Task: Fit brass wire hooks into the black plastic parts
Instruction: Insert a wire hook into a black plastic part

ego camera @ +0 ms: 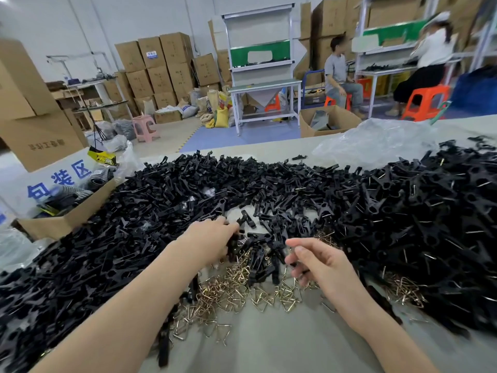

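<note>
Wired pieces [419,211] heaped right, most black plastic parts [129,211] and brass wire hooks [228,292] unjoined; left hand [212,239], right hand [320,262] fingers curled, holds unclear.

Bare table [269,345] nr front; black parts [161,189] heaped L, R, behind; hooks [228,292] between.

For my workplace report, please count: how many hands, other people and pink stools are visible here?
Hands: 2 (left hand, right hand)
People: 2
Pink stools: 1
Total: 5
</note>
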The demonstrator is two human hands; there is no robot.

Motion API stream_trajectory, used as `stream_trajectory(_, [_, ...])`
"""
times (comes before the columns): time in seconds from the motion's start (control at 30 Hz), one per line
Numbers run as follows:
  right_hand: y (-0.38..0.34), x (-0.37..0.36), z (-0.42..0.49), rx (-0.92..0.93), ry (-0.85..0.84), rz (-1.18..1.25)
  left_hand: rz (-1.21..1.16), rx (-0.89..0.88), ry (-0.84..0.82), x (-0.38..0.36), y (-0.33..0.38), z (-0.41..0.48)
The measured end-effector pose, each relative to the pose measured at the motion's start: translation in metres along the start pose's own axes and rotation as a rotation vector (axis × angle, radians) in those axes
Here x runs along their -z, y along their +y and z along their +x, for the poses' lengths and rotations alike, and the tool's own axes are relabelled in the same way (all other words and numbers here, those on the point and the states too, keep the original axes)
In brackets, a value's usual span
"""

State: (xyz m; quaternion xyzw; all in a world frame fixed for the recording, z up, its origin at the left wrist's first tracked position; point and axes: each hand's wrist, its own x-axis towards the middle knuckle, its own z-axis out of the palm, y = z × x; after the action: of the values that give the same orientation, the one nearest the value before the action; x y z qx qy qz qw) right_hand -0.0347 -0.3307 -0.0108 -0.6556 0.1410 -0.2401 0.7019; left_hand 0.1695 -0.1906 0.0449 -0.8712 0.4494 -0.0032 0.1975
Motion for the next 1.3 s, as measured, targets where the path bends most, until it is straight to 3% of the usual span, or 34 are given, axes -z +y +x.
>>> stream_trajectory(0.1, [0.002, 0.0, -0.001, 0.027, -0.013, -0.055, 0.157, -0.041, 0.073, -0.011, 0.007, -0.007])
stream_trajectory(0.23, [0.005, -0.001, -0.003, 0.048, -0.032, -0.137, 0.073, -0.026, 0.162, -0.017, 0.003, -0.019])
stream_trajectory(0.57, [0.012, -0.003, -0.005, 0.074, -0.08, -0.326, -0.83, 0.352, 0.507, -0.019, 0.005, -0.058])
stream_trajectory(0.77, [0.01, -0.003, -0.009, 0.122, -0.067, -0.371, -0.765, 0.455, 0.788, -0.036, 0.03, -0.062])
stream_trajectory(0.93, [0.002, -0.009, -0.011, 0.195, -0.038, -0.404, -0.722, 0.3, 1.045, -0.026, 0.059, -0.07])
stream_trajectory(1.0, [-0.001, -0.014, -0.013, 0.204, -0.09, -0.374, -0.663, 0.182, 1.017, -0.021, 0.075, -0.073])
stream_trajectory(1.13, [-0.005, -0.023, -0.015, 0.162, -0.176, -0.202, -0.817, 0.028, 0.676, -0.029, 0.094, -0.072])
stream_trajectory(1.3, [-0.004, -0.026, -0.01, 0.158, -0.119, -0.124, -0.789, -0.011, 0.632, -0.034, 0.092, -0.073])
